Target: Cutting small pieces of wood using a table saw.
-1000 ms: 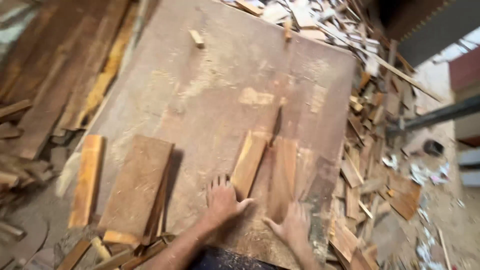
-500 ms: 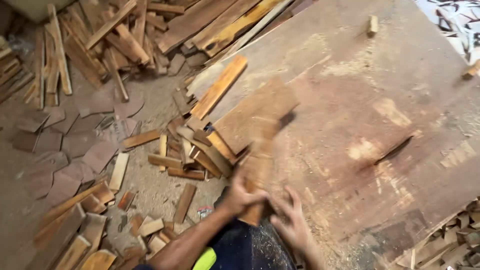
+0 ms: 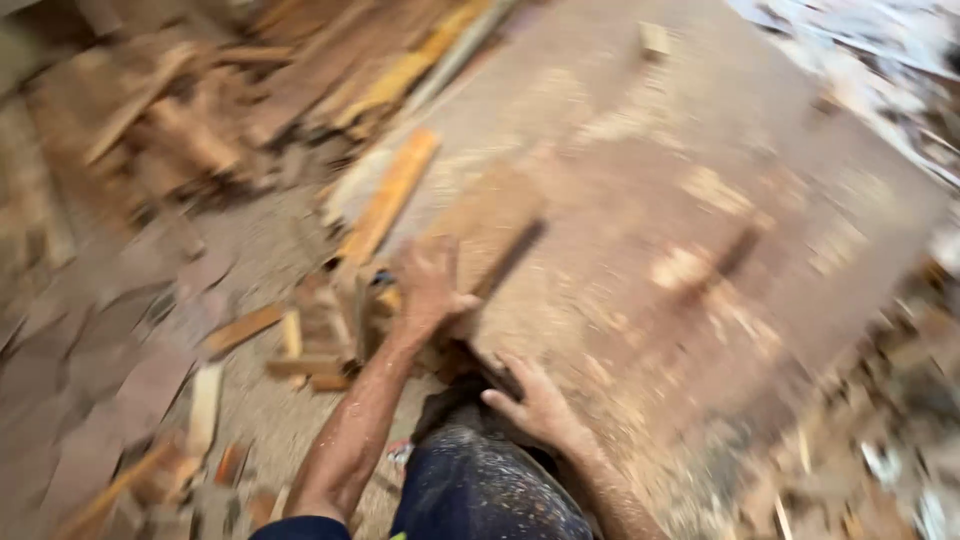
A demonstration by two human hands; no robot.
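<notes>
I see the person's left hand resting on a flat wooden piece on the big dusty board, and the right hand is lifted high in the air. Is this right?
Not quite. The head view shows the right hand is not lifted: it rests low at the near edge of the big dusty board, by the person's knee. The left hand does rest on the flat wooden piece.

I'm seeing two hands, left (image 3: 430, 285) and right (image 3: 535, 400), one big board surface (image 3: 700, 200), one orange plank (image 3: 390, 195), uncountable blurred scraps (image 3: 150, 130).
</notes>
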